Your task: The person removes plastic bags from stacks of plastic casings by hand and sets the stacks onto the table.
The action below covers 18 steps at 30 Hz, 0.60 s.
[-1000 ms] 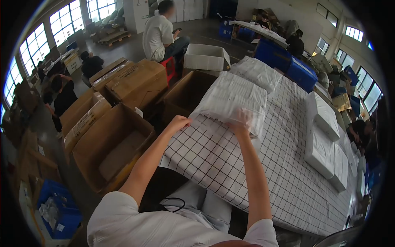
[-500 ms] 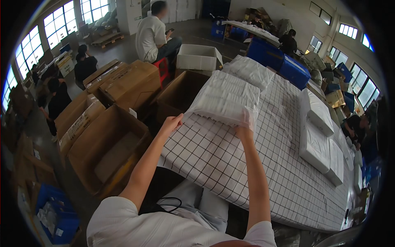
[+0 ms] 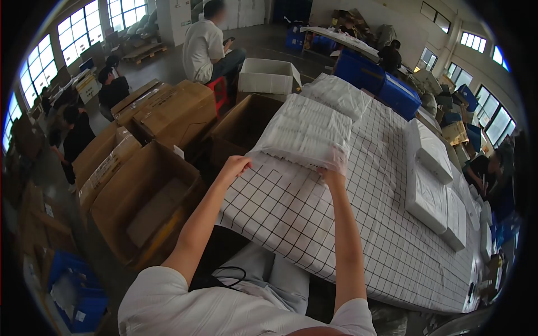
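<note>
A clear plastic bag with a flat white stack inside lies on the table with the black-and-white grid cover. My left hand is closed on the bag's near left corner, at the table's left edge. At the near right corner my right hand is closed on the bag's edge, its fingers partly under the film. Another white bagged bundle lies just behind.
Open cardboard boxes stand left of the table, with a white box behind. Blue bins are beyond the far end. White packages lie along the right side. A seated person holds a phone; other people are farther off.
The view has shifted slightly, so the surroundings sit a little farther left. My right hand has moved slightly at the bag's near edge; my left hand stays at its corner.
</note>
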{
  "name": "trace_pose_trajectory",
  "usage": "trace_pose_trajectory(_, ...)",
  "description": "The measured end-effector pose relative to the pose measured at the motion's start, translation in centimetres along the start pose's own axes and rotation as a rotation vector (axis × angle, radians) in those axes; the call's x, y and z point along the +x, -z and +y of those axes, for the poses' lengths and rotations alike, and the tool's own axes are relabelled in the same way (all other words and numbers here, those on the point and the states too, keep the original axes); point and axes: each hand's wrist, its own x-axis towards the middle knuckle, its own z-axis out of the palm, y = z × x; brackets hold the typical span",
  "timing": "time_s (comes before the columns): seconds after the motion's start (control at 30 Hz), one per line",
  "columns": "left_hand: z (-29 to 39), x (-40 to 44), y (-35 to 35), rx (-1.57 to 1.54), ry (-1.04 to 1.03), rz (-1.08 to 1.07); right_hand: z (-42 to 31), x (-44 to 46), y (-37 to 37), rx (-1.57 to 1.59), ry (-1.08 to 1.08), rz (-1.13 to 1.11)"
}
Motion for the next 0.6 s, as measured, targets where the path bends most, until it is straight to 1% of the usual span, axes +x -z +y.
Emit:
trace_pose_trajectory(0.13, -0.1, -0.3, -0.4, -0.014, 0.02, 0.05, -0.5, -0.9, 0.3, 0.002, 0.018, 0.022)
trace_pose_trajectory(0.2, -0.2, -0.3, -0.5, -0.105, 0.053, 0.052, -0.7, -2.2, 0.1, -0.049, 0.042, 0.127)
trace_pose_trajectory(0.23, -0.4, -0.3, -0.4, -0.107, 0.05, 0.053, -0.4, -2.4, -0.1, -0.049, 0.046, 0.13)
trace_pose_trajectory(0.3, -0.6, -0.4, -0.3, -0.103, 0.053, 0.038, 0.1, -2.8, -0.2, 0.051, -0.041, 0.09)
trace_pose_trajectory(0.33, -0.7, -0.4, -0.4, -0.103, 0.056, 0.036, 0.1, -2.9, 0.1, 0.049, -0.043, 0.088)
trace_pose_trajectory(0.4, -0.6, -0.4, -0.5, -0.096, 0.079, 0.041, -0.1, -3.2, 0.9, 0.089, 0.074, 0.083)
trace_pose_trajectory(0.43, -0.6, -0.4, -0.6, -0.095, 0.082, 0.04, 0.0, -3.0, 1.4, 0.089, 0.071, 0.081)
trace_pose_trajectory(0.5, -0.4, -0.5, -0.9, -0.094, 0.076, 0.062, 0.5, -2.6, 2.0, 0.083, 0.2, 0.059)
trace_pose_trajectory(0.53, -0.2, -0.6, -0.8, -0.095, 0.076, 0.062, 0.5, -2.8, 1.8, 0.083, 0.201, 0.059)
trace_pose_trajectory(0.6, 0.0, -1.0, -0.7, -0.076, 0.069, 0.032, 0.5, -3.3, 1.1, 0.001, 0.053, 0.111)
